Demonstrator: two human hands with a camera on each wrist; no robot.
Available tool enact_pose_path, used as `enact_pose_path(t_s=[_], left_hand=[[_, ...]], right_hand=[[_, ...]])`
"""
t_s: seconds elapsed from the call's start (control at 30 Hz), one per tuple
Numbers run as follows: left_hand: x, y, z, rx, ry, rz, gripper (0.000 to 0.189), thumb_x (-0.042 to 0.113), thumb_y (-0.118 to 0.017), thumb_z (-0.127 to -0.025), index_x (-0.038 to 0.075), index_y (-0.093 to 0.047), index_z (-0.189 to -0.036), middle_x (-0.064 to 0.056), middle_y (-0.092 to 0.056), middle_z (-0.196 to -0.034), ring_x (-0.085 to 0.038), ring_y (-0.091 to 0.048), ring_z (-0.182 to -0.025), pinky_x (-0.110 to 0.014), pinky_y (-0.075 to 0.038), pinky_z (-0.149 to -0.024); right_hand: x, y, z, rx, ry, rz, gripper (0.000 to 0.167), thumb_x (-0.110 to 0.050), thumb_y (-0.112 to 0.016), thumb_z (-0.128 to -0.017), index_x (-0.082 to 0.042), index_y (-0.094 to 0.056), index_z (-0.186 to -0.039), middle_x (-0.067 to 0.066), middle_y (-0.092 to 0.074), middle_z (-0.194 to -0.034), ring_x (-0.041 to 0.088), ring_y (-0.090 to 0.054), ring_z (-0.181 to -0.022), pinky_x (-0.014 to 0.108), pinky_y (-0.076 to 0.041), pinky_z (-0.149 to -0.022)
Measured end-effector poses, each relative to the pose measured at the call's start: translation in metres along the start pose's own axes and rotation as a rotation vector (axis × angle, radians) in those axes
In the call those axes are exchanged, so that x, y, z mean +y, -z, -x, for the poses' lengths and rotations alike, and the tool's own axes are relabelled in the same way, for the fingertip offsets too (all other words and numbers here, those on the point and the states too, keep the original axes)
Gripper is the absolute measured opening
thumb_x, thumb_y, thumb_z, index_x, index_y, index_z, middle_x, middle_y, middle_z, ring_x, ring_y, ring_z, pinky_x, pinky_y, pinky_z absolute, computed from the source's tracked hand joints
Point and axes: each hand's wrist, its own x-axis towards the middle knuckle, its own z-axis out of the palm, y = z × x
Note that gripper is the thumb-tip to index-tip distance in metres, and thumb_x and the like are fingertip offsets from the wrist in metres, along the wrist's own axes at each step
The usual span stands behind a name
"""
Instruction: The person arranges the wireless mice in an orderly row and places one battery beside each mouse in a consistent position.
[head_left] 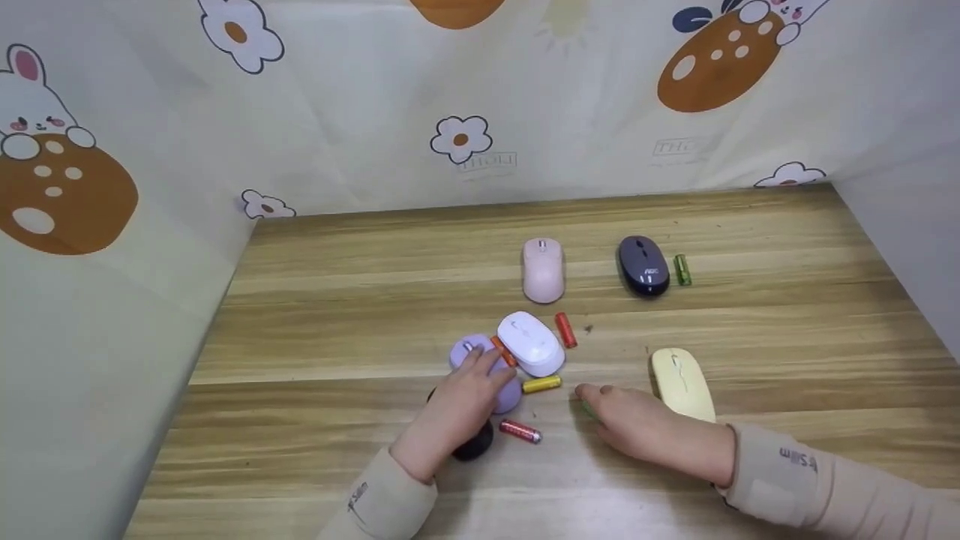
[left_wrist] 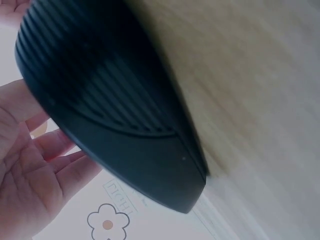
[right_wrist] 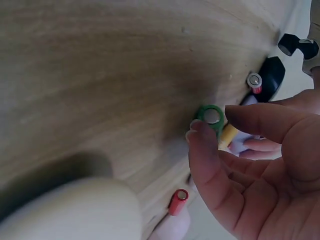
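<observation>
My left hand (head_left: pixel 459 399) rests on a purple computer mouse (head_left: pixel 509 395), its fingers spread across the top and covering much of it. Below that wrist lies a black mouse (head_left: pixel 474 444), which looms large and ribbed in the left wrist view. On the right, my other hand (head_left: pixel 637 426) pinches a green battery (right_wrist: pixel 214 116) between thumb and fingertips, close over the table; the hand hides most of it in the head view. A yellow battery (head_left: pixel 541 384) and a red-and-silver battery (head_left: pixel 520 431) lie between the hands. An orange battery (head_left: pixel 504 351) sits beside the purple mouse.
A white mouse (head_left: pixel 531 345) lies beyond the yellow battery, with a red battery (head_left: pixel 566 330) at its right. Farther back are a pink mouse (head_left: pixel 543 271), a dark grey mouse (head_left: pixel 643 266) and another green battery (head_left: pixel 682 270). A cream mouse (head_left: pixel 682 382) lies behind the right wrist.
</observation>
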Motion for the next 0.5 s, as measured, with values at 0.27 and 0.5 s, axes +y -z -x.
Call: enact_pose_path(t_s=[0.27,0.5], left_hand=[[-0.0012,-0.0014,0.0003,0.044,-0.026,-0.014,0.034,0.007,-0.065,-0.081,0.011,-0.061,-0.115,-0.016,-0.052,-0.126,-0.037,-0.048,-0.117,-0.047,-0.049,-0.087],[-0.0008,-0.0011,0.0003,0.017,-0.016,0.0,0.034,0.008,-0.064,-0.083,0.011,-0.06,-0.117,-0.016,-0.051,-0.129,-0.038,-0.046,-0.12,-0.047,-0.047,-0.089]], right_hand=[[-0.0009,-0.0047,-0.0005,0.009,0.01,-0.009,0.035,0.004,-0.062,-0.069,0.005,-0.053,-0.103,0.021,-0.061,-0.08,0.035,-0.06,-0.067,0.045,-0.05,-0.056],[0.002,-0.0053,-0.0004,0.022,0.056,-0.012,0.03,0.002,-0.063,-0.069,0.001,-0.054,-0.098,0.017,-0.061,-0.076,0.032,-0.06,-0.064,0.041,-0.049,-0.052]])
